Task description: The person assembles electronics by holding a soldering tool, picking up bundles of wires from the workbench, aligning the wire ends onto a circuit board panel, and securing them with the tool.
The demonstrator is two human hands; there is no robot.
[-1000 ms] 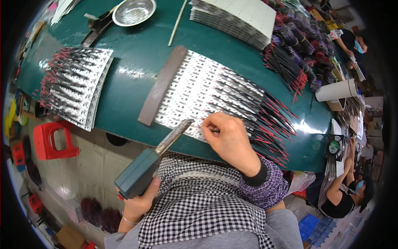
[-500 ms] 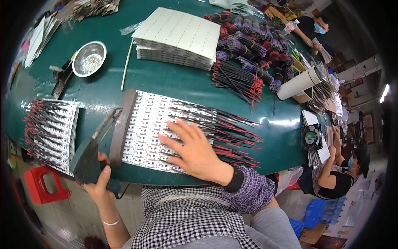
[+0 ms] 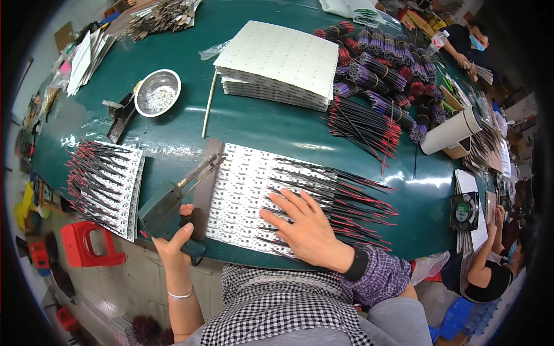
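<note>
My left hand (image 3: 174, 245) grips the handle of a dark green soldering gun (image 3: 164, 209). The gun's metal tip rests over the upper left edge of a white circuit board sheet (image 3: 239, 196), just past a brown bar (image 3: 208, 190) along that edge. Rows of black wires with red ends (image 3: 363, 202) stick out from the sheet's right half. On those wires and the sheet lies my right hand (image 3: 306, 222), flat with fingers spread. A second white sheet with wires (image 3: 107, 184) lies to the left of the gun.
Behind the sheet stand a stack of white panels (image 3: 277, 63), a metal bowl (image 3: 157, 92) and a thin stick (image 3: 209, 106). Wire bundles (image 3: 369, 130), a white cylinder (image 3: 453, 131) and a small fan (image 3: 463, 212) are at right. A red stool (image 3: 91, 245) stands lower left. Two people work at right.
The whole view has shifted, so things sit further right and mostly lower. The soldering gun's tip has moved right, from the brown bar onto the sheet's edge. My right hand stays flat on the wires.
</note>
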